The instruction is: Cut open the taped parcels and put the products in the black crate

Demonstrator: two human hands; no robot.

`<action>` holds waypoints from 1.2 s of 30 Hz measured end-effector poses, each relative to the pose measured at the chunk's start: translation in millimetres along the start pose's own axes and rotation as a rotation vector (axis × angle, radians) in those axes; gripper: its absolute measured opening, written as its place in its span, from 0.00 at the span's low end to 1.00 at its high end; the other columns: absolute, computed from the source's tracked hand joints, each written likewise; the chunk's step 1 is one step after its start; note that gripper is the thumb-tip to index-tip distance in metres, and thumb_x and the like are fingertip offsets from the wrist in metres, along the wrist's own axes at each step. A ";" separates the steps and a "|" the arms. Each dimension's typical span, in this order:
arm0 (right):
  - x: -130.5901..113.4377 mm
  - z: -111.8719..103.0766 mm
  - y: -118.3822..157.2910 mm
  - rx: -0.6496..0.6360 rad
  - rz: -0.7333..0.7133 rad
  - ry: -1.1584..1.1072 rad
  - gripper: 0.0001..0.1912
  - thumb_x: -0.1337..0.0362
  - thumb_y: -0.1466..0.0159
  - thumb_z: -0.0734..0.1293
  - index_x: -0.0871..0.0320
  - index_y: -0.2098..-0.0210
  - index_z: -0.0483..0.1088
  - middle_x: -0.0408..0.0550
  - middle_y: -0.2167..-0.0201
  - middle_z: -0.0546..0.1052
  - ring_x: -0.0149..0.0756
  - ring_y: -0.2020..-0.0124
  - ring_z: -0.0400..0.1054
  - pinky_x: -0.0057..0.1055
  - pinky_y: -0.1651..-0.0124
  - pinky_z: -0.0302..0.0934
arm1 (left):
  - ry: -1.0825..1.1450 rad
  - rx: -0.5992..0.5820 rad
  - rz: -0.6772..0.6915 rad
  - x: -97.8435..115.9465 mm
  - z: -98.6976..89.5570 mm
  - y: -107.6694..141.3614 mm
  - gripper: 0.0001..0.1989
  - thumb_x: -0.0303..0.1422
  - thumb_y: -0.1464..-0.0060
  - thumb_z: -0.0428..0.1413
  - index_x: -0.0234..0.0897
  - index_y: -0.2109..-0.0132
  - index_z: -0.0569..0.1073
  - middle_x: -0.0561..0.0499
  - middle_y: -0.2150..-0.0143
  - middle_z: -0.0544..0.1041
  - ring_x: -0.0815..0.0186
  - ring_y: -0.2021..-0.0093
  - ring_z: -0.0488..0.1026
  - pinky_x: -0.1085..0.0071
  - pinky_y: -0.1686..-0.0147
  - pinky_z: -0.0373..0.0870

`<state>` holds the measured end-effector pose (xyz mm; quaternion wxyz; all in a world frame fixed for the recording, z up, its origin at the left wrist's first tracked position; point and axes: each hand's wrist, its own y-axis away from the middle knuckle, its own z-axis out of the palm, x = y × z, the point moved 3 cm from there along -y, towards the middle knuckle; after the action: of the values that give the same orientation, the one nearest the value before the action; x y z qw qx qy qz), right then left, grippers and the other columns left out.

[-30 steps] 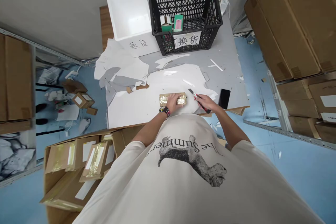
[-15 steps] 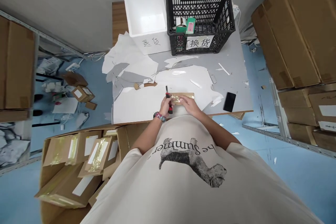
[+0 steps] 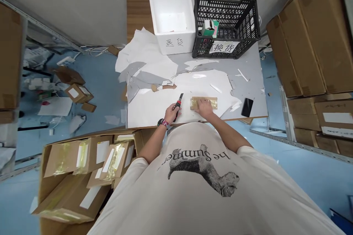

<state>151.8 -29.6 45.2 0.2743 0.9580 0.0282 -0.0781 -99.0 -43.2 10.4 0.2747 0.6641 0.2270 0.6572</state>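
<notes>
My left hand (image 3: 171, 113), with a watch on its wrist, is closed round a red and black utility knife (image 3: 178, 107). The knife points up and away from me, a short way left of a small taped cardboard box (image 3: 213, 102). That box lies flat near the front edge of the table, wrapped in shiny yellowish tape. My right hand (image 3: 204, 108) grips it from above, fingers curled over its middle and left part, so some of its top is hidden.
A white foam box (image 3: 176, 44) and a black plastic crate (image 3: 228, 49) with small green and white boxes stand at the back. Torn white paper (image 3: 143, 49) covers much of the table. A phone (image 3: 247, 107) lies right; a large carton (image 3: 45, 169) of parcels stands lower left.
My left hand and the knife have come away from the cardboard box, leaving a gap. My right hand has shifted from the box's right part further left over it. The view has turned slightly.
</notes>
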 end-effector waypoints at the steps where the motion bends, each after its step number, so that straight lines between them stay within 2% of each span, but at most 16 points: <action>1: -1.0 -1.1 -3.7 -0.012 0.024 0.002 0.30 0.55 0.27 0.78 0.59 0.31 0.73 0.70 0.31 0.76 0.68 0.28 0.64 0.62 0.23 0.57 | -0.023 -0.020 -0.002 -0.8 -1.0 -1.7 0.18 0.37 0.34 0.65 0.39 0.40 0.79 0.47 0.51 0.88 0.65 0.67 0.84 0.71 0.68 0.79; 5: 1.7 -0.4 -10.3 -0.020 0.065 -0.007 0.30 0.55 0.30 0.81 0.61 0.34 0.75 0.70 0.35 0.78 0.64 0.31 0.66 0.54 0.28 0.64 | -0.086 -0.095 0.019 -0.6 -0.8 -8.0 0.19 0.36 0.34 0.64 0.40 0.38 0.80 0.48 0.51 0.88 0.67 0.68 0.83 0.72 0.69 0.77; 7: 10.0 4.5 -4.6 0.048 0.046 -0.033 0.30 0.54 0.28 0.79 0.60 0.33 0.75 0.68 0.32 0.77 0.63 0.30 0.66 0.53 0.29 0.67 | -0.092 -0.126 0.033 0.4 0.5 -10.1 0.19 0.37 0.34 0.64 0.40 0.39 0.81 0.48 0.51 0.88 0.66 0.68 0.84 0.73 0.69 0.78; 9: 22.7 13.1 6.2 0.157 0.033 -0.068 0.30 0.52 0.25 0.75 0.58 0.29 0.74 0.67 0.27 0.74 0.64 0.26 0.64 0.55 0.28 0.68 | -0.098 -0.158 0.046 0.9 2.1 -11.4 0.17 0.38 0.33 0.64 0.40 0.40 0.81 0.47 0.49 0.89 0.66 0.67 0.84 0.73 0.68 0.78; 12: 41.3 32.3 22.3 0.266 0.024 -0.105 0.30 0.52 0.22 0.71 0.57 0.25 0.72 0.65 0.21 0.69 0.67 0.21 0.60 0.61 0.22 0.63 | -0.125 -0.187 0.064 -0.6 4.9 -12.0 0.14 0.39 0.32 0.63 0.40 0.43 0.80 0.46 0.47 0.89 0.67 0.66 0.84 0.73 0.68 0.78; 15: 49.7 51.0 29.5 0.280 0.002 -0.125 0.32 0.53 0.21 0.68 0.58 0.22 0.71 0.63 0.20 0.69 0.67 0.17 0.56 0.63 0.18 0.58 | -0.143 -0.175 0.090 -2.7 10.2 -13.4 0.12 0.39 0.32 0.62 0.41 0.46 0.79 0.47 0.46 0.88 0.68 0.66 0.84 0.73 0.68 0.78; 18: 50.8 58.4 29.2 0.277 0.010 -0.148 0.32 0.53 0.20 0.66 0.57 0.22 0.71 0.63 0.23 0.72 0.65 0.16 0.54 0.61 0.17 0.58 | -0.187 -0.134 0.142 -0.3 23.7 -20.9 0.13 0.39 0.35 0.65 0.43 0.46 0.77 0.51 0.52 0.86 0.67 0.67 0.81 0.71 0.66 0.78; 21: 48.1 52.7 26.1 0.279 0.007 -0.156 0.29 0.53 0.21 0.66 0.56 0.25 0.74 0.64 0.28 0.76 0.64 0.20 0.59 0.60 0.18 0.58 | -0.294 -0.092 0.223 9.2 47.1 -37.2 0.14 0.40 0.38 0.69 0.44 0.49 0.76 0.55 0.60 0.82 0.65 0.65 0.79 0.69 0.61 0.76; 24: 42.9 41.3 19.1 0.250 0.040 -0.113 0.29 0.51 0.26 0.74 0.57 0.32 0.76 0.66 0.32 0.77 0.67 0.26 0.63 0.62 0.22 0.59 | -0.384 -0.068 0.277 19.0 72.2 -57.1 0.15 0.38 0.42 0.72 0.43 0.54 0.75 0.55 0.62 0.80 0.63 0.60 0.78 0.68 0.57 0.74; 26: 40.0 34.3 12.1 0.206 0.100 -0.083 0.31 0.50 0.32 0.80 0.58 0.36 0.76 0.66 0.35 0.76 0.68 0.31 0.64 0.62 0.27 0.62 | -0.395 -0.052 0.245 20.4 83.3 -67.9 0.14 0.36 0.43 0.71 0.43 0.55 0.74 0.55 0.63 0.80 0.63 0.61 0.77 0.69 0.57 0.73; 31: 38.7 22.5 -3.1 0.117 0.137 -0.109 0.25 0.52 0.35 0.84 0.54 0.46 0.75 0.61 0.39 0.76 0.62 0.38 0.66 0.56 0.36 0.65 | -0.251 -0.082 0.024 8.3 90.3 -76.1 0.15 0.39 0.38 0.70 0.44 0.53 0.72 0.57 0.67 0.77 0.65 0.70 0.75 0.69 0.65 0.73; 36: 39.1 17.5 -8.6 0.117 0.085 -0.150 0.18 0.61 0.36 0.82 0.54 0.52 0.75 0.57 0.45 0.76 0.55 0.46 0.66 0.49 0.40 0.64 | -0.135 -0.090 -0.009 5.3 92.1 -71.8 0.17 0.37 0.37 0.72 0.43 0.52 0.71 0.56 0.64 0.79 0.67 0.70 0.75 0.69 0.66 0.75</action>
<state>187.2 -31.1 19.6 0.2223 0.9643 -0.0378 -0.1392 -2.6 7.8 -31.9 0.3219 0.6927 0.1811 0.6195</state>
